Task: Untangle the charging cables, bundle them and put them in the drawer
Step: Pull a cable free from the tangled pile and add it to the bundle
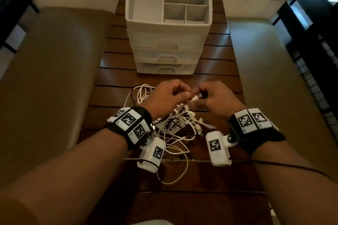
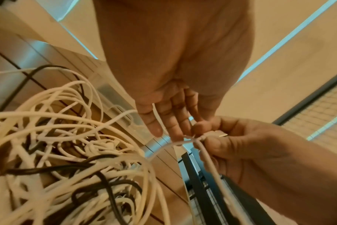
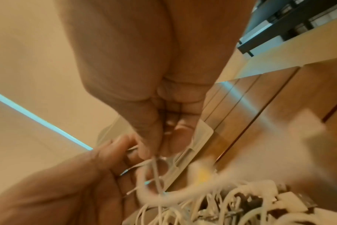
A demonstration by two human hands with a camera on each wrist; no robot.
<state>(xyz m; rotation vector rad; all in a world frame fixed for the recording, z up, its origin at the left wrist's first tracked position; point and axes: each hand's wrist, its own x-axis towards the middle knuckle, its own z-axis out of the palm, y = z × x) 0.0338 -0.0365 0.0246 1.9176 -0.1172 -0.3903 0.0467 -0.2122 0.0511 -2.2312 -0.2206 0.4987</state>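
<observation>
A tangle of white charging cables (image 1: 175, 124) with a few black strands lies on the wooden slatted table (image 1: 219, 60), under and between my wrists. Both hands meet just above its far side. My left hand (image 1: 184, 95) pinches a white cable (image 2: 158, 117) that runs across its fingers (image 2: 169, 121). My right hand (image 1: 201, 95) pinches the plug end (image 2: 212, 134) of a white cable between thumb and fingers. The right wrist view is blurred but shows both hands on thin white strands (image 3: 156, 172). The white drawer unit (image 1: 164, 42) stands behind, its three drawers closed.
The unit's top is an open tray with dividers (image 1: 184, 3), and nothing shows in it. Beige cushioned seats (image 1: 54, 78) flank the narrow table on both sides. Dark furniture (image 1: 311, 33) stands at the right. A thin black wire (image 1: 292, 167) trails from my right wrist.
</observation>
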